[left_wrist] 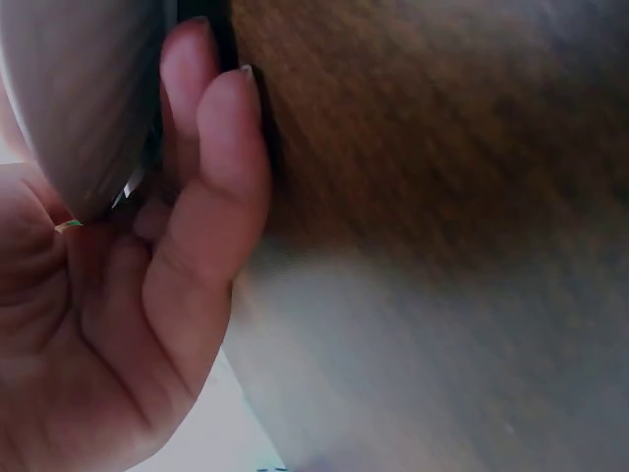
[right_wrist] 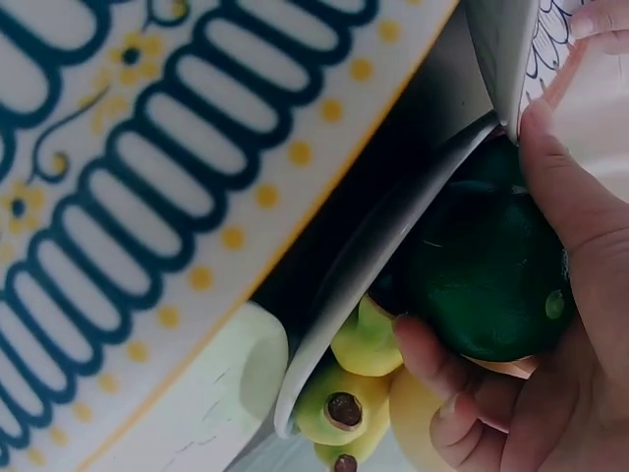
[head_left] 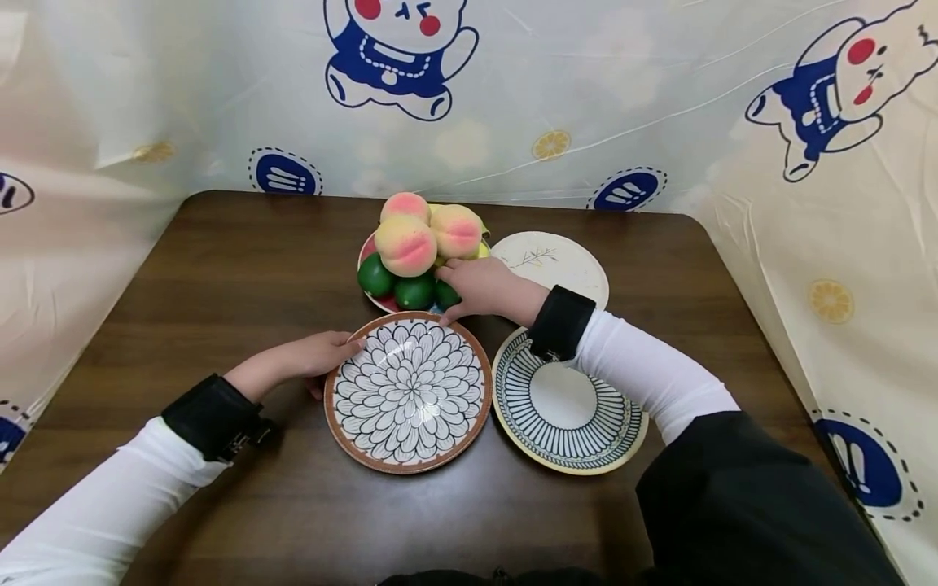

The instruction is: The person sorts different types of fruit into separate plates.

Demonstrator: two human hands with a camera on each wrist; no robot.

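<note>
Sleeves (head_left: 110, 496) reach in from both lower corners. Left of centre, the left hand (head_left: 320, 354) grips the petal plate (head_left: 410, 391) by its rim, mid-frame above the table (head_left: 220, 285). Upper centre, a dish (head_left: 384, 304) holds peaches (head_left: 406, 244); the right hand (head_left: 487, 289) curls round a green fruit (right_wrist: 486, 265) there, how firmly being hard to tell. Right of centre lie a white plate (head_left: 564, 259) and, lower, a striped plate (head_left: 564, 395).

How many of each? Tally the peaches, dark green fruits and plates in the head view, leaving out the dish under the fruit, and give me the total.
Peaches: 3
Dark green fruits: 3
Plates: 3
Total: 9
</note>
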